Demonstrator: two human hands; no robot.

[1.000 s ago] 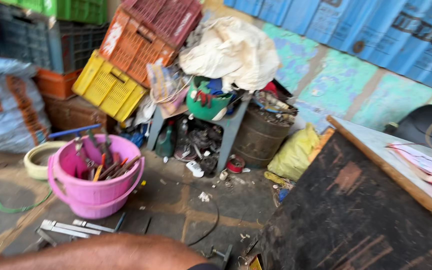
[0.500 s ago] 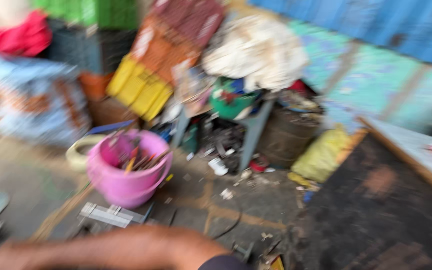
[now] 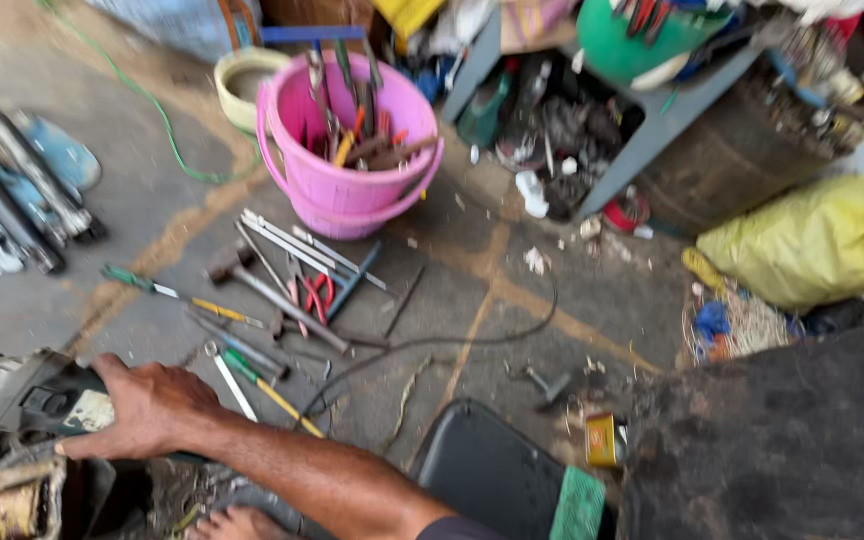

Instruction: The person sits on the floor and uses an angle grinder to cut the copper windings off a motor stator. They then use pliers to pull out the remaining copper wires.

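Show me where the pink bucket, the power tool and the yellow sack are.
pink bucket [image 3: 347,200]: head view, front wall.
power tool [image 3: 37,395]: head view, grey body beside the hand [image 3: 147,405].
yellow sack [image 3: 802,245]: head view, middle of its side.

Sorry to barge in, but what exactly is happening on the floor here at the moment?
A person, seen from their own head camera, grips a grey power tool with one hand low on the concrete floor; which hand it is cannot be told. Screwdrivers and other hand tools lie scattered beside a pink bucket full of more tools. A yellow sack sits to the right.
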